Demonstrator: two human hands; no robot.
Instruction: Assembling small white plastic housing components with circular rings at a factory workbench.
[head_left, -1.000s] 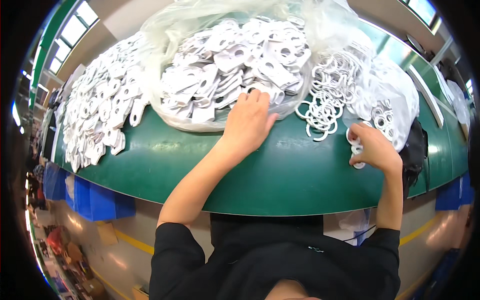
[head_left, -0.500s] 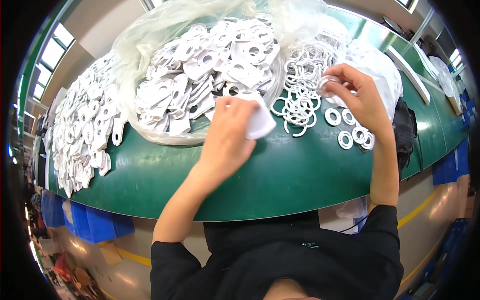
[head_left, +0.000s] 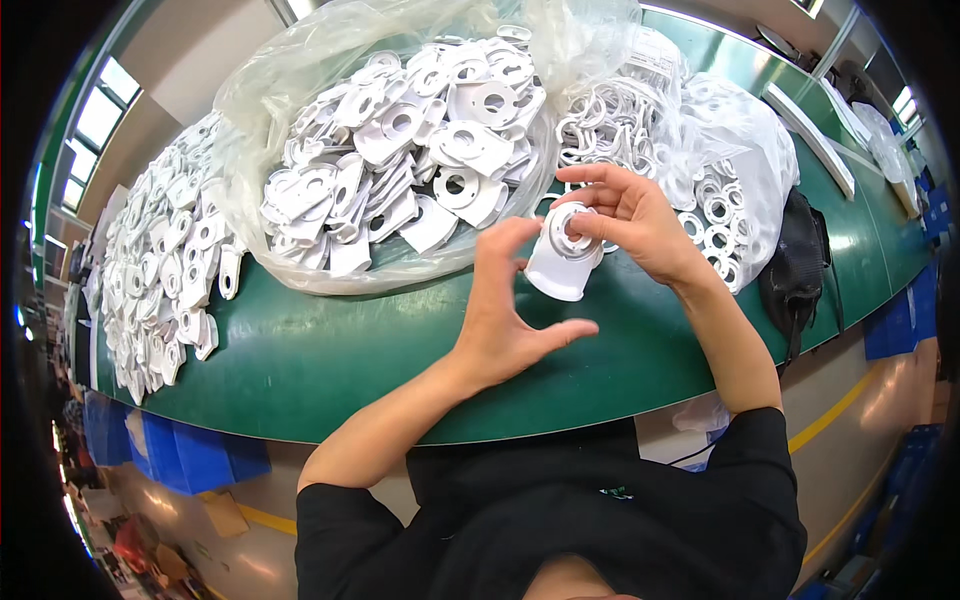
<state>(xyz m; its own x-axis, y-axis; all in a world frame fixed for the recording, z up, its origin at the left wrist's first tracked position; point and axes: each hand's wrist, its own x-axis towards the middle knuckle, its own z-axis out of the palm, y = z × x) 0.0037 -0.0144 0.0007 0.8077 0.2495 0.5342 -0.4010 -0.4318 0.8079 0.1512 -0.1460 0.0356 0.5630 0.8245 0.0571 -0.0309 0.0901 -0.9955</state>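
My right hand [head_left: 640,225] grips a white plastic plate [head_left: 558,275] with a rounded end and a wider straight end. A white ring [head_left: 572,238] sits over the plate's round hole, with my right thumb pressed at its middle. My left hand [head_left: 497,320] is open beside the plate's left edge, its thumb stretched apart from the fingers below the piece. Whether a left fingertip touches the plate, I cannot tell. Behind my hands lies a large clear bag [head_left: 350,287] filled with more white plates [head_left: 400,125].
On the green table [head_left: 330,350], another heap of white plates [head_left: 170,260] spreads at the left. White open rings [head_left: 605,125] pile up right of the bag. Round rings [head_left: 718,210] lie in and by a second clear bag [head_left: 760,130]. A black pouch [head_left: 797,265] sits near the right edge.
My left hand has let go of the plate and opened. My right hand has moved left and toward me with the ring, and now holds the plate and ring together.
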